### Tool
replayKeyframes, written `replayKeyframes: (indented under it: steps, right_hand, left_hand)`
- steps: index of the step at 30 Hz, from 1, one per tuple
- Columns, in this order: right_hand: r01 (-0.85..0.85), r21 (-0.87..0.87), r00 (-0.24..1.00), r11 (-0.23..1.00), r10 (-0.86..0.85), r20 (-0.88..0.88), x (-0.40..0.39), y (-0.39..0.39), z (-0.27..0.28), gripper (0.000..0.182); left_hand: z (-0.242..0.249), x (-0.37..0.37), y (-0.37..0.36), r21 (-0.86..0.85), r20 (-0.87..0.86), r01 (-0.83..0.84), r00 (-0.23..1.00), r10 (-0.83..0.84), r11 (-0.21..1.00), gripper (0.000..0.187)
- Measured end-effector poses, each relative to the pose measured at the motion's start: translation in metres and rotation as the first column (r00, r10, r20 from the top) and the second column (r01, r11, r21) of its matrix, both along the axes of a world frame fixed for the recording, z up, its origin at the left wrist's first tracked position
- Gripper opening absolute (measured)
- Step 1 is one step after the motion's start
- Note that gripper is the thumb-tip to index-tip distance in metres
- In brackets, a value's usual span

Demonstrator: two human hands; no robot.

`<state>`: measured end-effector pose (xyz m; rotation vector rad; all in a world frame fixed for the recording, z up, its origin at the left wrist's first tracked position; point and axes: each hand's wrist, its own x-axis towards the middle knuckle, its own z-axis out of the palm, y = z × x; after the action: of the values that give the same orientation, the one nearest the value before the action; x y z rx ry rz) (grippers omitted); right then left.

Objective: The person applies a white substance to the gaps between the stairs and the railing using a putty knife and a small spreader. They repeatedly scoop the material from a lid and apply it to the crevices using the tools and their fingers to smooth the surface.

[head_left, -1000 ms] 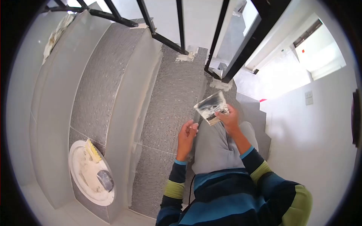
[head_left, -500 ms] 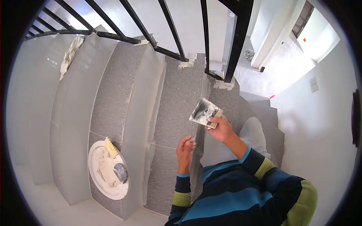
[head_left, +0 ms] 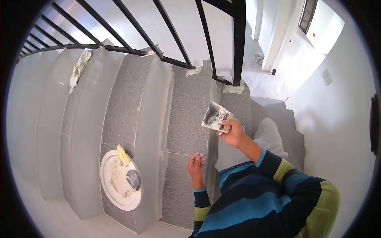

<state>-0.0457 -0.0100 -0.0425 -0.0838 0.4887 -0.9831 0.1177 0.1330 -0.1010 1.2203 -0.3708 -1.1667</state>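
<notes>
My right hand grips a flat, square scraper smeared with white and dark paste, thumb on top, over the grey step. Below and to its left, my left hand hovers by the step edge with its fingers curled together; whether anything is between them is too small to tell. Further left, a white oval plate lies on a speckled step, bearing white paste, a yellow toothed spreader and a dark rounded piece.
Black metal railing runs along the top, its feet set in white patches. A crumpled white cloth lies on an upper step at left. Grey steps descend at right beside a white wall with a switch.
The view has shifted, so the plate and cloth appear further right and lower. My left hand sits slightly lower; my right hand keeps its grip on the scraper.
</notes>
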Motion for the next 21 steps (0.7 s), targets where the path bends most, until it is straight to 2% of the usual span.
replayKeyframes:
  steps: [4, 11, 16, 17, 18, 20, 21]
  right_hand:
    - [0.013, -0.007, 1.000, 1.000, -0.013, 0.004, -0.007, -0.004, -0.004, 0.027]
    - [0.005, -0.034, 1.000, 0.999, -0.005, -0.018, -0.012, -0.003, -0.006, 0.030]
    - [-0.029, -0.042, 0.996, 0.999, 0.025, -0.089, -0.010, 0.001, 0.004, 0.032]
    - [-0.035, -0.058, 0.997, 0.998, 0.031, -0.077, -0.008, 0.003, 0.007, 0.033]
    - [-0.062, -0.078, 0.997, 0.995, 0.057, -0.060, -0.001, 0.002, 0.011, 0.033]
    - [-0.146, -0.172, 0.984, 0.974, 0.125, -0.128, 0.013, 0.007, 0.025, 0.038]
    - [-0.189, -0.259, 0.966, 0.947, 0.130, -0.225, 0.023, 0.008, 0.033, 0.038]
  left_hand:
    - [-0.001, -0.009, -0.006, -0.060, -0.005, 0.074, 0.997, -0.075, 0.995, 0.022]
    - [0.001, -0.013, -0.002, -0.080, -0.011, 0.048, 0.999, -0.049, 0.996, 0.021]
    - [0.001, -0.010, 0.002, -0.005, 0.111, 0.047, 0.993, -0.047, 0.999, 0.020]
    - [-0.001, -0.013, 0.001, -0.024, 0.098, -0.008, 0.995, 0.010, 1.000, 0.020]
    - [-0.004, -0.011, 0.001, -0.036, 0.114, 0.032, 0.993, -0.028, 0.999, 0.021]
    - [-0.006, -0.006, 0.002, -0.088, 0.157, 0.065, 0.986, -0.051, 0.994, 0.022]
    - [-0.003, -0.006, 0.003, -0.117, 0.181, 0.062, 0.983, -0.040, 0.991, 0.022]
